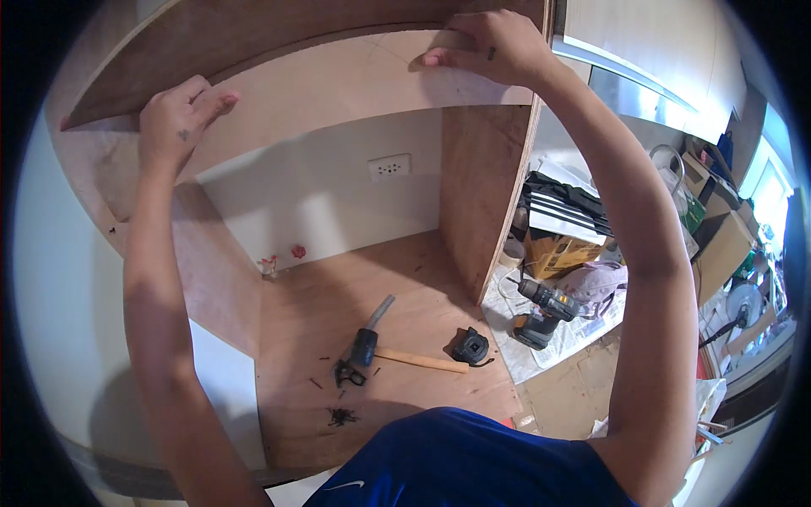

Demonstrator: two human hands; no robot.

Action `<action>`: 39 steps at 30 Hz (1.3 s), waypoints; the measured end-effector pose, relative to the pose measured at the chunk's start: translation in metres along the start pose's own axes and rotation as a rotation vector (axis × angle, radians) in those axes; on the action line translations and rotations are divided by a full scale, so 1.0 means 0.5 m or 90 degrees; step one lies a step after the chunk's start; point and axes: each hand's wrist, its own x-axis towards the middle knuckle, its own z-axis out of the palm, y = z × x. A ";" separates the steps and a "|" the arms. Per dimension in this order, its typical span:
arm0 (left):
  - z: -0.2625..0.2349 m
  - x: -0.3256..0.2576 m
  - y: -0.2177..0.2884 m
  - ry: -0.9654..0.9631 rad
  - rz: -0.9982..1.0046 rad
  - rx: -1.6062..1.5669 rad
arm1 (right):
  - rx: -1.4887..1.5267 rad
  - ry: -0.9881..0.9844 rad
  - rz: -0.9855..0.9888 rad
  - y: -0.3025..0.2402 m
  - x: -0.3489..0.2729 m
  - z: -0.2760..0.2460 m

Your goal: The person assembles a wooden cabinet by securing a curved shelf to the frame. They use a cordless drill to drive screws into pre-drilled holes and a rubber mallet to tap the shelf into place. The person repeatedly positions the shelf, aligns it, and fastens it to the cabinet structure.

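The board (338, 80) under both hands is pale tan; the cabinet floor (338, 296) is reddish-brown plywood; the hammer (397, 351) has a light wood handle; the tape measure (470, 346) is black; the drill (545, 313) is black and yellow; the shirt (456, 465) is blue.

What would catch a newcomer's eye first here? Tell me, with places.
Two bare hands, the left hand and the right hand, press flat against a pale plywood panel at the top of an open wooden cabinet. Below, on the brown plywood floor board, lie a wooden-handled claw hammer and a black tape measure. A cordless drill rests outside to the right.
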 end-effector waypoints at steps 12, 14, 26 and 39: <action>-0.029 0.032 0.056 -0.189 -0.057 -0.022 | -0.034 0.057 0.046 0.075 -0.034 0.044; -0.077 0.014 0.025 -0.136 -0.008 0.025 | 0.101 0.024 0.022 0.030 -0.005 0.042; -0.040 -0.009 -0.024 0.017 0.057 0.067 | 0.103 0.018 -0.002 0.060 0.028 0.084; -0.044 -0.012 -0.021 -0.009 0.033 0.047 | 0.107 0.017 -0.011 0.072 0.032 0.084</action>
